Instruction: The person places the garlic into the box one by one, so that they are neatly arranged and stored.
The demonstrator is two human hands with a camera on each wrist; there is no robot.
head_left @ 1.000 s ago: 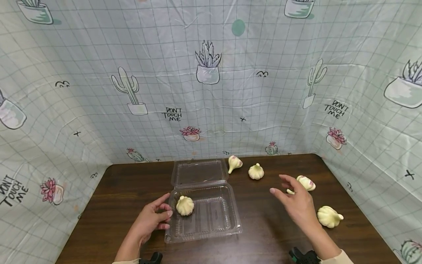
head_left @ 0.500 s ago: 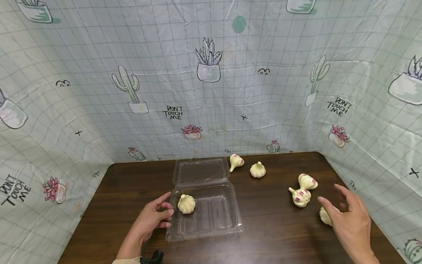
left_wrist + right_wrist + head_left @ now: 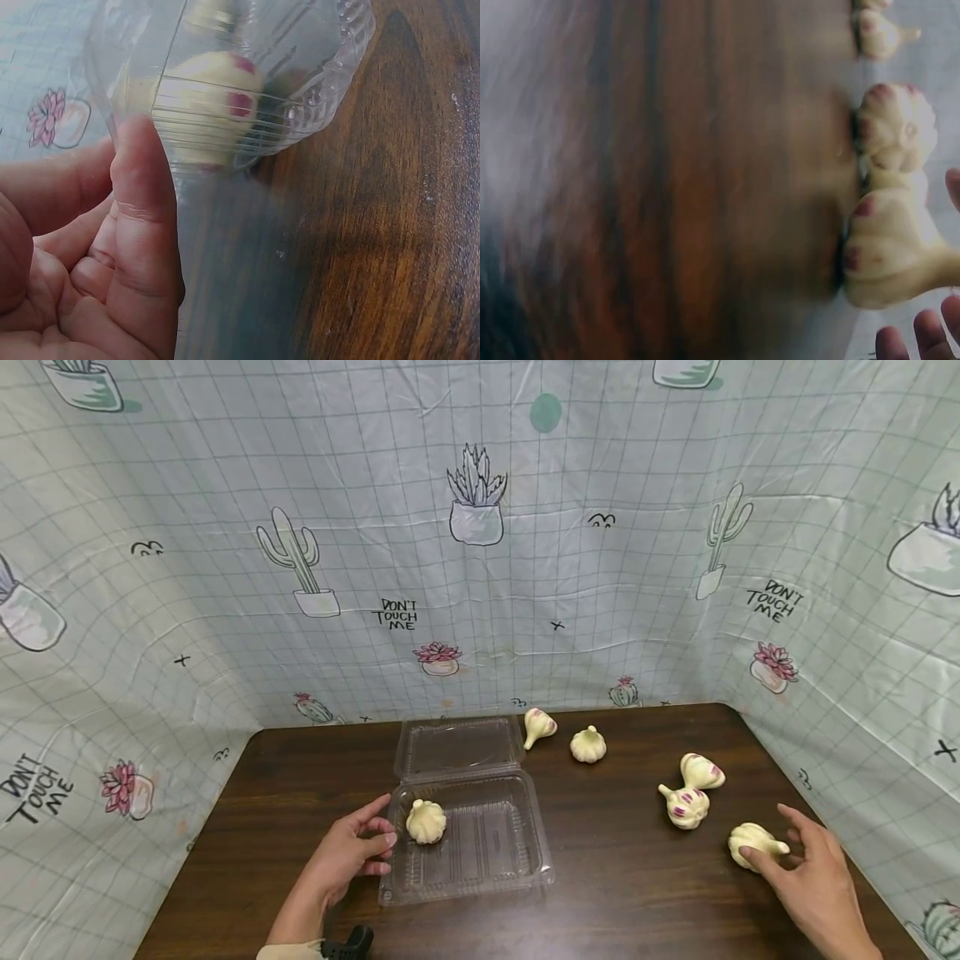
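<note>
In the head view my left hand (image 3: 348, 852) holds the left edge of a clear plastic clamshell container (image 3: 465, 885), with the thumb at its rim. One pale garlic bulb (image 3: 426, 822) sits inside, at the left. The left wrist view shows the thumb against the see-through wall and purple-marked garlic (image 3: 210, 94) behind it. My right hand (image 3: 817, 877) is around another garlic bulb (image 3: 753, 845) at the table's right. Its thumb overlaps the bulb's near side in the head view. In the right wrist view, gaps show between the fingertips (image 3: 930, 334) and that bulb (image 3: 892, 251).
Two garlic bulbs lie together at right, a rear one (image 3: 702, 771) and a purple-striped one (image 3: 687, 808). Another pair, a purple-tinged bulb (image 3: 538, 727) and a pale one (image 3: 588, 745), lies by the container's raised lid (image 3: 461, 747). A patterned curtain (image 3: 480, 585) surrounds the dark table (image 3: 600, 877).
My right hand has moved rightward from near the paired bulbs, then lowered around the rightmost garlic bulb. The left hand stays at the container's edge.
</note>
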